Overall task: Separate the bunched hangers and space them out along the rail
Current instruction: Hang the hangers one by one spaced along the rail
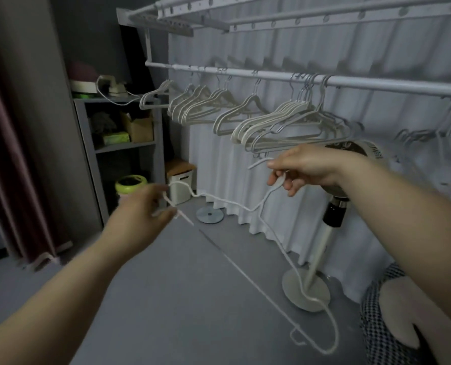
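Both our arms reach forward from the bottom corners, forearms bare. Our left hand (140, 209) sits at nine o'clock from the centre, knuckles up and blurred, with its thumb and curled fingers closed on a white cord (219, 200). Our right hand (308, 167) sits at three o'clock, wrist bent inward, pinching the same cord between thumb and fingertips; a short end pokes out past the thumb toward nine o'clock.

Between our two hands the cord sags in one shallow dip. From the right hand it drops toward six o'clock and ends in a loop on the floor. A thinner strand runs from the left hand toward five o'clock.

Neither hand touches the hangers (284, 119). They hang on the rail (245, 74), which crosses the view from ten o'clock to three o'clock, above both hands. We count five groups along it:
- one hanger alone at the far left
- a loose cluster next to it
- one or two on their own
- a tight bunch at twelve o'clock from our right hand
- a blurred group at the far right

We cannot count the hangers in the tight bunch.

One fan (333, 210) stands behind our right wrist, and one shelf unit (124, 147) stands at ten o'clock.
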